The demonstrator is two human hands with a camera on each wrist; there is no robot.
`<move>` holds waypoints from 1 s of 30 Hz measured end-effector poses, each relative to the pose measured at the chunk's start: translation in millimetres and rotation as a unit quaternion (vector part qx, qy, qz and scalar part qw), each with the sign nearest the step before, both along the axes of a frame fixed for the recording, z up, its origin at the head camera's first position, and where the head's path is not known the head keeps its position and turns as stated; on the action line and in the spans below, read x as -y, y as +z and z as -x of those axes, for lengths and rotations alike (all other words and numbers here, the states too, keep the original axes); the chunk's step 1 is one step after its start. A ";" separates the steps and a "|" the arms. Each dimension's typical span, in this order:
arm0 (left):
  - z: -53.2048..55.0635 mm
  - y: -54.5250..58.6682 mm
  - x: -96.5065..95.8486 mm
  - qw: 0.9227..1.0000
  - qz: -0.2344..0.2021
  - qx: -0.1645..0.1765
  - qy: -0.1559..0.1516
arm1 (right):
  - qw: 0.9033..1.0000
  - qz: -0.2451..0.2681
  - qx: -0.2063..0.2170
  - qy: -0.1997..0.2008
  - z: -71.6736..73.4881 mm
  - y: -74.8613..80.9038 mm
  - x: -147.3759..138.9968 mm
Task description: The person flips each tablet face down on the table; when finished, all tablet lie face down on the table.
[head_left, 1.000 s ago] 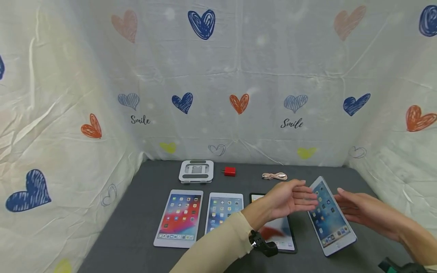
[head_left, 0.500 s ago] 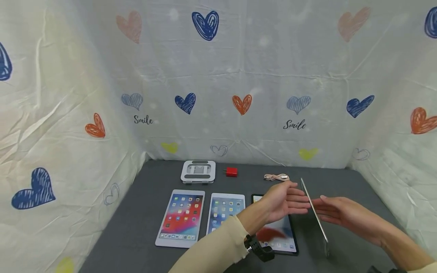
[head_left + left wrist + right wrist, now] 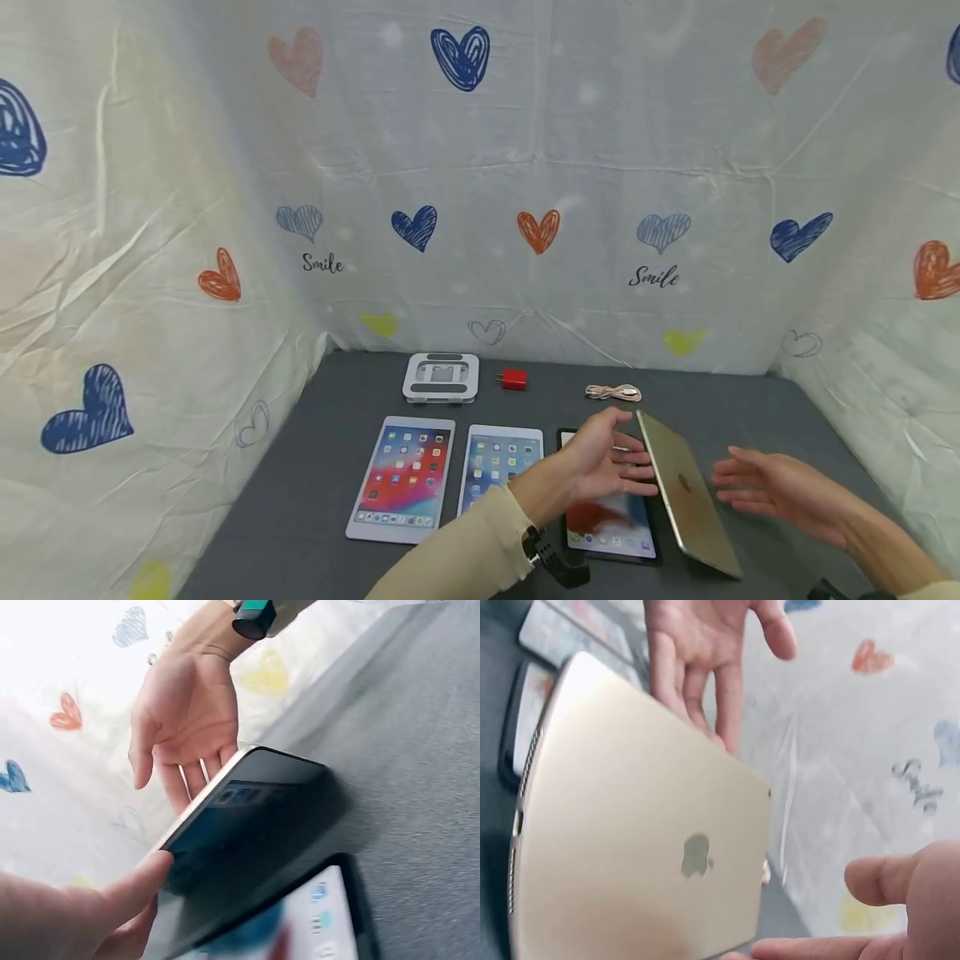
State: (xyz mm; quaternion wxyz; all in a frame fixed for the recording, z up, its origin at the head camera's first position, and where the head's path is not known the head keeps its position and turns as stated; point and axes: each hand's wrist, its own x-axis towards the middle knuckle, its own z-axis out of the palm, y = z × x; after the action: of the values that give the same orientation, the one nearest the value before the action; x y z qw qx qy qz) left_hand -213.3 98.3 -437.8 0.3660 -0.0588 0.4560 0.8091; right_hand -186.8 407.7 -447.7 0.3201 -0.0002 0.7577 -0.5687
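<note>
A gold-backed tablet [image 3: 686,487] stands tilted on its edge at the right of the table, leaning left with its logo side facing right. Loosely extended fingers of my left hand [image 3: 603,458] touch its screen side near the upper edge. My right hand [image 3: 787,492] is held apart on the back side, palm toward the tablet, fingers extended and holding nothing. In the left wrist view the dim screen [image 3: 240,817] faces down toward the table. From the right wrist the gold back [image 3: 630,817] shows fully, with left fingertips partly hidden behind it.
A black-framed tablet [image 3: 611,525] lies under my left hand. Two white tablets [image 3: 401,479] [image 3: 501,458] lie further left. Along the back are a white folding stand [image 3: 441,377], a red charger plug [image 3: 513,380] and a coiled cable [image 3: 613,392]. A heart-printed curtain [image 3: 480,167] encloses the table.
The tablet has turned from screen toward me, through edge-on, to its gold back facing right. My right hand first moved left, then drew back right, away from it. The left hand shifted slightly left.
</note>
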 end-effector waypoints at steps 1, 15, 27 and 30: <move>-0.6 -3.6 -1.2 1.000 0.002 0.005 0.001 | 1.000 -0.006 0.004 -0.011 -1.1 -4.2 -2.5; -6.7 -34.9 -34.3 0.999 0.003 0.023 0.032 | 0.991 -0.043 0.042 -0.117 -11.0 -26.8 -16.7; -9.0 -45.4 -43.5 0.998 0.032 0.017 0.041 | 0.990 -0.053 0.029 -0.125 -14.7 -29.1 -27.6; -8.8 -47.6 -43.5 0.998 0.046 0.009 0.033 | 0.989 -0.056 0.031 -0.131 -15.1 -29.5 -29.0</move>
State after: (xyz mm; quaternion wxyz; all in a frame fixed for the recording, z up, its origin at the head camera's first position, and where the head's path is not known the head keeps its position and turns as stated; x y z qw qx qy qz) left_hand -204.5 141.8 -485.4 0.3397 -0.0979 0.4874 0.7984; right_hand -171.7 436.7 -477.3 0.2655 0.1343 0.7717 -0.5620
